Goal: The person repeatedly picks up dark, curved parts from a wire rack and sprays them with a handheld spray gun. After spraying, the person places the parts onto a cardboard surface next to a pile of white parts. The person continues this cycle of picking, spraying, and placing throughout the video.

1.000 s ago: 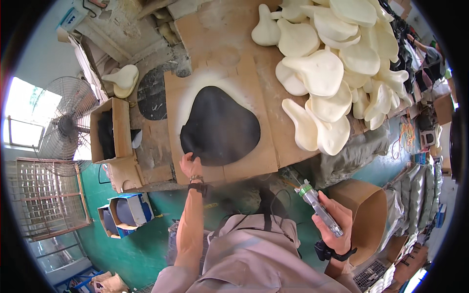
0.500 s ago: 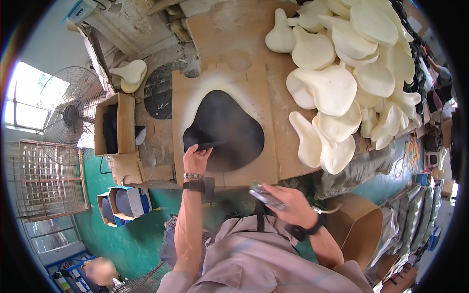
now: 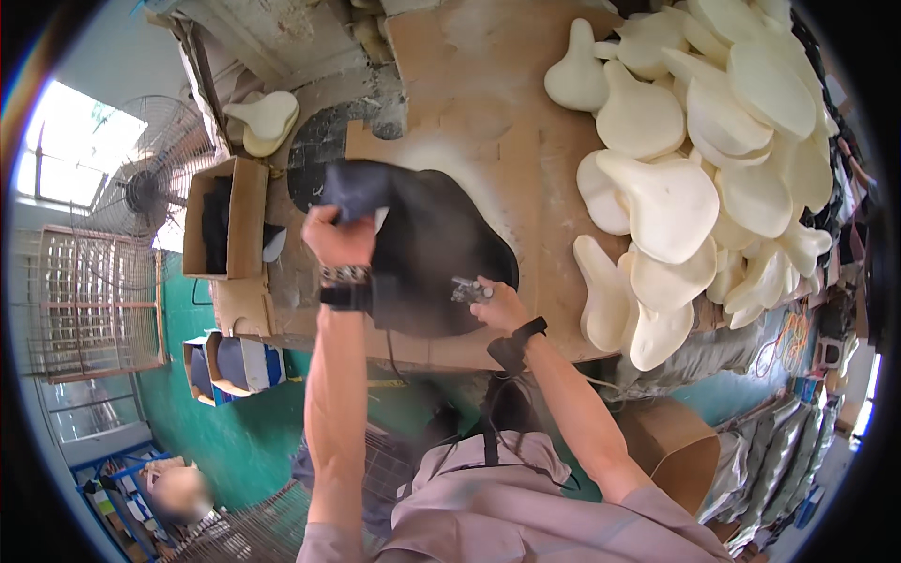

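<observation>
- Far to your left, a round metal pedestal fan [image 3: 141, 192] stands by the bright window, well apart from the work.
- Just right of it, an open brown cardboard box [image 3: 223, 228] sits at the worktop's left edge with dark pieces inside; below it, on the green floor, is a small blue-and-white carton [image 3: 228, 364] (any printing on it is too small to make out).
- Your left hand [image 3: 340, 239] is closed around the upper left edge of the black, pear-shaped flexible sheet [image 3: 427, 249], lifting and folding that corner up off the board. Judging by the grip, you hold it raised to get at its underside or edge.
- The sheet itself lies in the middle of the flat brown cardboard board [image 3: 488, 122] that covers the worktop; a pale halo around its outline looks like overspray.
- Your right hand [image 3: 496, 302] rests at the sheet's lower right edge, wrapped around a small grey metal tool [image 3: 466, 289], its tip pointing left over the black surface. Whether it touches the sheet is not clear.
- Up left, two cream foam saddle shapes [image 3: 266, 117] are stacked near a dark round patch.
- To your right, a big heap of cream saddle-shaped foam pads [image 3: 694, 159] is piled overlapping, near the sheet, likely kept within reach.
- Lower right, a curved brown cardboard bin [image 3: 671, 450] stands under the worktop edge.
</observation>
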Available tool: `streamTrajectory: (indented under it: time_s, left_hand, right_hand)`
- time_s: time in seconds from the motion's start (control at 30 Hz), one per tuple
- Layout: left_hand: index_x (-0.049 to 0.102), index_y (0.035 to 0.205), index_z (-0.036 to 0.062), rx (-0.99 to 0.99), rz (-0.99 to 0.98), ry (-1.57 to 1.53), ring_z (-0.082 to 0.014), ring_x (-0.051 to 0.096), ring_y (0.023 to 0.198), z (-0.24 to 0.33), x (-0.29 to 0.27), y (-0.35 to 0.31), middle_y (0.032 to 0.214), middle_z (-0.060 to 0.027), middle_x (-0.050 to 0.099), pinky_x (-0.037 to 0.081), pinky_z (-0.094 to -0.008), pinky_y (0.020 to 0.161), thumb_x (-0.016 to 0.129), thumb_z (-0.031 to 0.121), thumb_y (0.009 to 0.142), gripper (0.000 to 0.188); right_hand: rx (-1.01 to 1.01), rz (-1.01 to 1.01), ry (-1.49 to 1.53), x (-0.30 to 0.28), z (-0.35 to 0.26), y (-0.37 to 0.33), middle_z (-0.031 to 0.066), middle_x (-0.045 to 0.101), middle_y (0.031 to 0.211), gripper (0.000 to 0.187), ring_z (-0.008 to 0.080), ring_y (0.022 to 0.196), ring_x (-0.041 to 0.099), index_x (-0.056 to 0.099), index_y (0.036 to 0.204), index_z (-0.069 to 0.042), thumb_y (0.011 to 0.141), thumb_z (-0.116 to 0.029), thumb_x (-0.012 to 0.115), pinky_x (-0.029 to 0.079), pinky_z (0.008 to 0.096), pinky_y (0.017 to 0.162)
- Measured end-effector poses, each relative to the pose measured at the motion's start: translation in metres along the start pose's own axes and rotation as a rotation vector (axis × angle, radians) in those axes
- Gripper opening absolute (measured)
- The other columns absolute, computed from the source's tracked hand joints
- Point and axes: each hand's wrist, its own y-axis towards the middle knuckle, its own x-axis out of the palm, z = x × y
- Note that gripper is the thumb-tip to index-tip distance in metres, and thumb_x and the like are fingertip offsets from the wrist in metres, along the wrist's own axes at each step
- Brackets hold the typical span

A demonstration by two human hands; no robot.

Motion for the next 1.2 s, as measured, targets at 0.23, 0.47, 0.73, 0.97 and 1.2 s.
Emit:
streamTrajectory:
  time_s: [0.23,0.47,0.73,0.97,1.2]
  left_hand:
    - [0.056,0.127,-0.0088,0.383,-0.256,-0.155,-0.0354,0.057,0.124,0.140,0.006,0.023,0.131,-0.0236,0.060,0.042,-0.0530,0.108,0.055,0.011,0.078,0.052]
    - [0.056,0.126,-0.0088,0.663,-0.207,-0.125,-0.0358,0.059,0.121,0.239,-0.070,-0.092,0.131,-0.0233,0.061,0.042,-0.0526,0.111,0.056,0.005,0.075,0.053]
    - [0.061,0.071,0.0019,0.742,0.435,-0.258,-0.0294,0.067,0.088,0.211,-0.248,-0.336,0.089,-0.0130,0.067,0.054,-0.0446,0.091,0.052,0.009,0.066,0.013]
    - [0.063,0.091,0.0010,0.717,0.753,-0.646,-0.0346,0.062,0.097,0.136,-0.376,-0.515,0.102,-0.0132,0.067,0.047,-0.0464,0.097,0.056,0.014,0.062,0.032]
    - [0.059,0.113,-0.0025,1.023,0.974,-0.985,-0.0362,0.061,0.105,0.050,-0.464,-0.663,0.111,-0.0163,0.065,0.047,-0.0499,0.097,0.055,0.016,0.066,0.051]
  right_hand:
    - [0.360,-0.257,0.236,-0.026,-0.027,0.008,0.0084,0.068,0.067,0.025,0.0108,0.046,0.054,0.072,0.100,0.000,0.076,-0.009,0.072,0.040,0.0295,0.041]
    - [0.165,-0.172,0.229,-0.023,-0.001,0.021,0.0102,0.069,0.071,0.020,0.0121,0.050,0.058,0.069,0.094,0.002,0.077,-0.008,0.073,0.046,0.0299,0.045]
    - [-0.437,-0.321,-0.589,0.027,-0.059,-0.075,0.0285,0.067,0.100,0.052,0.0433,0.096,0.065,0.066,0.118,0.000,0.071,-0.020,0.066,0.051,0.0474,0.087]
    - [-0.243,-0.678,-0.766,0.094,-0.073,-0.179,0.0146,0.066,0.075,0.042,0.0224,0.070,0.061,0.069,0.111,0.002,0.070,0.003,0.060,0.049,0.0401,0.068]
    - [-0.300,-0.956,-1.086,0.200,-0.085,-0.236,0.0192,0.068,0.084,0.045,0.0264,0.078,0.066,0.068,0.119,-0.003,0.074,0.000,0.063,0.051,0.0382,0.075]
